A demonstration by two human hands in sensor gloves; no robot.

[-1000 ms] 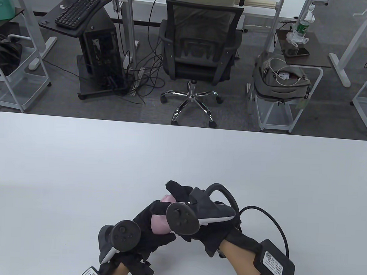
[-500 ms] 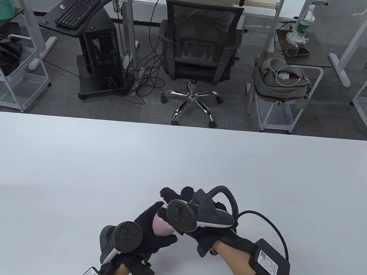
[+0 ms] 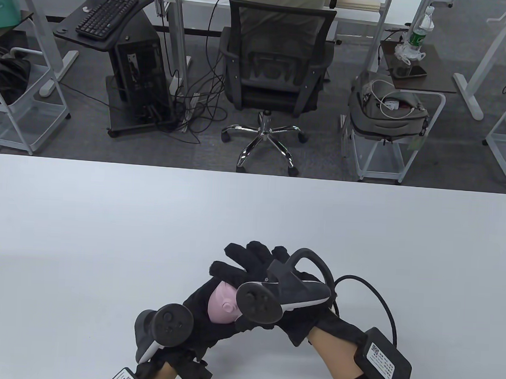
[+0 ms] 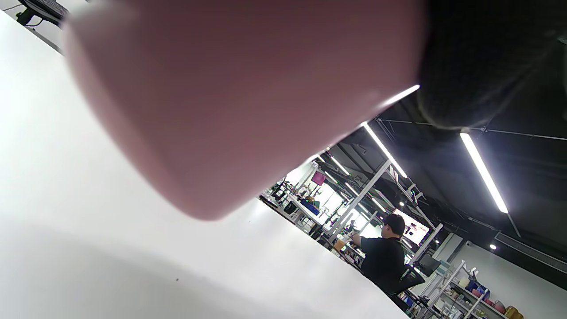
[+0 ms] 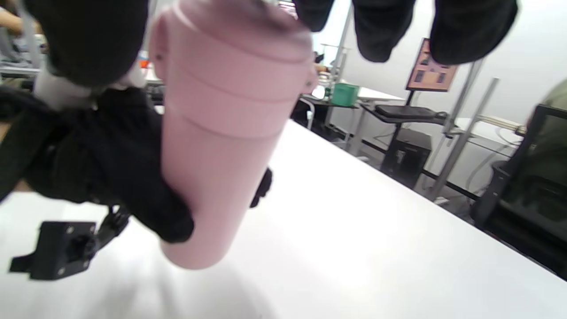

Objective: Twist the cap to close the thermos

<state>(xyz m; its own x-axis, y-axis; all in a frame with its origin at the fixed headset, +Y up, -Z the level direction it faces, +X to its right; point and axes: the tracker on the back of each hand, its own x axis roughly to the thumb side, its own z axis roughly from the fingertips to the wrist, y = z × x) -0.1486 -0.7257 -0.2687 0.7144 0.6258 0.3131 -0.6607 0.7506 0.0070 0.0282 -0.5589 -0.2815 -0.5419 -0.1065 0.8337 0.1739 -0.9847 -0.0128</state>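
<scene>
A pink thermos (image 3: 220, 305) with its pink cap (image 5: 234, 48) on sits tilted at the table's near edge. My left hand (image 3: 198, 307) grips its body; the glove wraps the body in the right wrist view (image 5: 119, 177). The thermos body fills the top of the left wrist view (image 4: 230, 102), blurred. My right hand (image 3: 249, 259) is above the cap with its fingers (image 5: 376, 31) spread and off it. I cannot tell whether the thumb touches the cap. The cap's small spout (image 3: 229, 307) shows from above.
The white table (image 3: 106, 232) stretches far and to both sides of the hands. A cable and a black box (image 3: 381, 361) run from my right wrist. Beyond the far edge stand an office chair (image 3: 276, 63), desks and carts.
My right hand's fingers were curled over the cap; they have now spread and lifted off, uncovering it. My left hand still holds the thermos in the same place.
</scene>
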